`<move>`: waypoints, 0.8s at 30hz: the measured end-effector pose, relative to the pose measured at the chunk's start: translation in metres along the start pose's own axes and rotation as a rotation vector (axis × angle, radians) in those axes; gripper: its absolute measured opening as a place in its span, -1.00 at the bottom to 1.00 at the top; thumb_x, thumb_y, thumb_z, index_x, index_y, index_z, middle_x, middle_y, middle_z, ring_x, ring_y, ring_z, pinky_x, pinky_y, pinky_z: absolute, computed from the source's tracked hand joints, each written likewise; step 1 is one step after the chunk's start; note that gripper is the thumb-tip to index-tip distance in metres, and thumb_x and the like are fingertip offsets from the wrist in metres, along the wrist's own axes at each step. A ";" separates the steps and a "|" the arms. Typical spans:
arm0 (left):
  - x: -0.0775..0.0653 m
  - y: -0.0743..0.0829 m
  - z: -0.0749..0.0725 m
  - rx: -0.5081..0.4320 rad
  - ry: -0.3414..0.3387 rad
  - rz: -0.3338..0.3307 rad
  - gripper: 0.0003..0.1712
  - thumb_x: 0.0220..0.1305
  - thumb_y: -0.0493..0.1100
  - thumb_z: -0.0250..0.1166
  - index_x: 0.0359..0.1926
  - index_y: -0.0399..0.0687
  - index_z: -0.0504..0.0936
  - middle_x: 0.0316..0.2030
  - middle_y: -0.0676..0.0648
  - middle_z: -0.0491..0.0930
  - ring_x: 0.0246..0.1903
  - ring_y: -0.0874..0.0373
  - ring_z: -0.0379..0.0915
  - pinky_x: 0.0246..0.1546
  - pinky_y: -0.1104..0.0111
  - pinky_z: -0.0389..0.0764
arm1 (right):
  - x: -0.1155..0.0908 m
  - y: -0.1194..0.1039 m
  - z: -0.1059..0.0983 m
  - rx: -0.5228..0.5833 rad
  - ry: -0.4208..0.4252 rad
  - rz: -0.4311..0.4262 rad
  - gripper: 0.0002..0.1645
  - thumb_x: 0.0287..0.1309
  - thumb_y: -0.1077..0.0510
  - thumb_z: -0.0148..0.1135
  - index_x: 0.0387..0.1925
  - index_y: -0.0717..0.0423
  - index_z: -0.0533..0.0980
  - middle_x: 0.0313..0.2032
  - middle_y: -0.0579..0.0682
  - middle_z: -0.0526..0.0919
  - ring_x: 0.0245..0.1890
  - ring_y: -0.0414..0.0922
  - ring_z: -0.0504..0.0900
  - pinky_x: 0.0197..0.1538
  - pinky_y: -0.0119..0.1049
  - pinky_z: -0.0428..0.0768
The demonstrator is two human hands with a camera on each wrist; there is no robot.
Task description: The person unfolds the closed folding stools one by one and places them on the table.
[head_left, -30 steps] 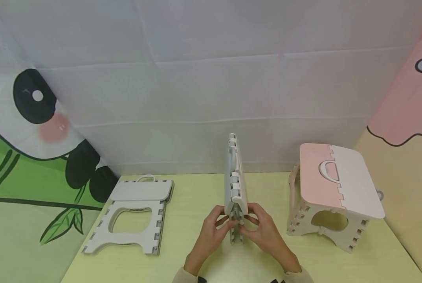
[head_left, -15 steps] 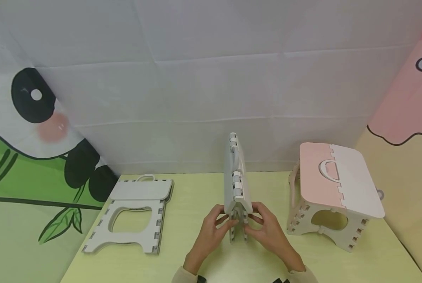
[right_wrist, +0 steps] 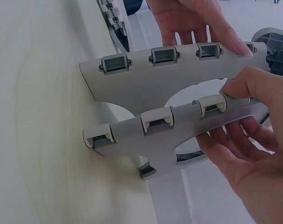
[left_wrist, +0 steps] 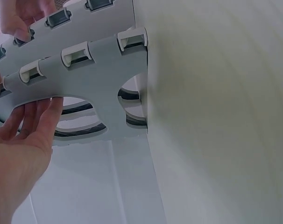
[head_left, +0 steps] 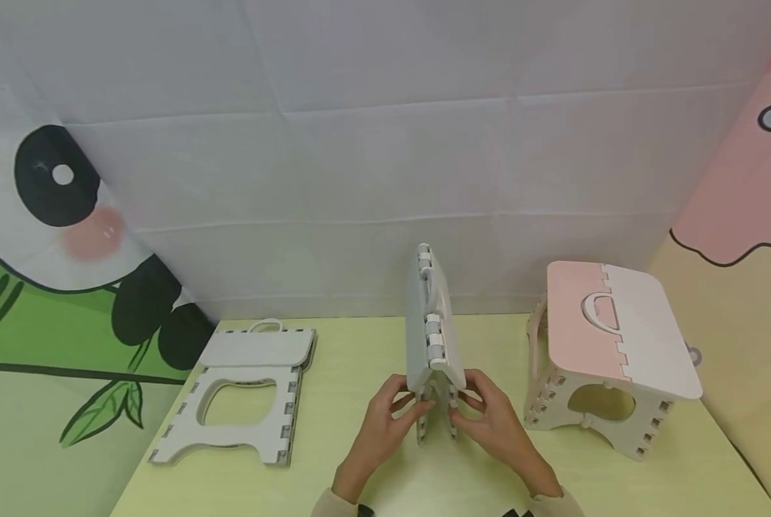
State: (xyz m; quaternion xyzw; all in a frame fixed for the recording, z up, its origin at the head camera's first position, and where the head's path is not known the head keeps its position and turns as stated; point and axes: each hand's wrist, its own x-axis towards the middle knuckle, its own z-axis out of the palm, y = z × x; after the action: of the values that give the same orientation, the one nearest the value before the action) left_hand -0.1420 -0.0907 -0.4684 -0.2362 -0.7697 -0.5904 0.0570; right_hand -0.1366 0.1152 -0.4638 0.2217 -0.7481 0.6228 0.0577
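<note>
A white folding step stool (head_left: 446,327) stands upright, partly unfolded, at the middle of the table, its leg panels apart in a narrow gap. My left hand (head_left: 388,424) grips the left leg panel, thumb on the near hinged edge and fingers through its cutout. On the other side my right hand (head_left: 494,427) holds the right leg panel the same way. In the left wrist view, fingers (left_wrist: 47,119) reach into the grey panel's (left_wrist: 106,70) arched opening. The right wrist view shows both hinged leg panels (right_wrist: 127,137), with the thumb pressing the nearer edge.
At the left a folded white step stool (head_left: 230,434) lies flat. A pink and white step stool (head_left: 657,323) stands unfolded at the right. White cloth (head_left: 385,165) hangs behind the pale yellow table (head_left: 353,373), with cartoon-printed cloth at both sides.
The middle stool's leg panels have spread farther apart, and its folded top has widened. My right hand has moved slightly right with its panel, my left hand slightly left.
</note>
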 end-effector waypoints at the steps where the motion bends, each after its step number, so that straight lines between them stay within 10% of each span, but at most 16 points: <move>1: 0.000 0.000 0.000 0.000 0.000 -0.002 -0.62 0.25 -0.17 0.29 0.08 0.10 0.46 -0.04 0.00 0.49 0.05 0.03 0.45 0.05 0.12 0.52 | 0.000 0.000 0.000 0.002 -0.005 0.004 -0.46 0.04 0.47 0.28 0.07 0.14 0.39 0.02 0.23 0.48 0.10 0.01 0.49 0.08 -0.11 0.52; 24: -0.002 -0.001 -0.007 -0.002 0.009 -0.009 -0.63 0.26 -0.16 0.28 0.07 0.07 0.47 -0.04 0.02 0.48 0.03 0.09 0.45 0.04 0.06 0.52 | 0.000 0.004 -0.009 0.053 -0.030 -0.036 -0.43 0.03 0.50 0.26 0.10 0.18 0.36 0.05 0.32 0.45 0.08 0.30 0.45 0.09 -0.19 0.52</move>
State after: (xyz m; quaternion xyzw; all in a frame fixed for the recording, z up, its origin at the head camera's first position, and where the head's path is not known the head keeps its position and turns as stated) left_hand -0.1420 -0.0983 -0.4680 -0.2301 -0.7700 -0.5923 0.0576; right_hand -0.1395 0.1247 -0.4652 0.2459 -0.7280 0.6379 0.0515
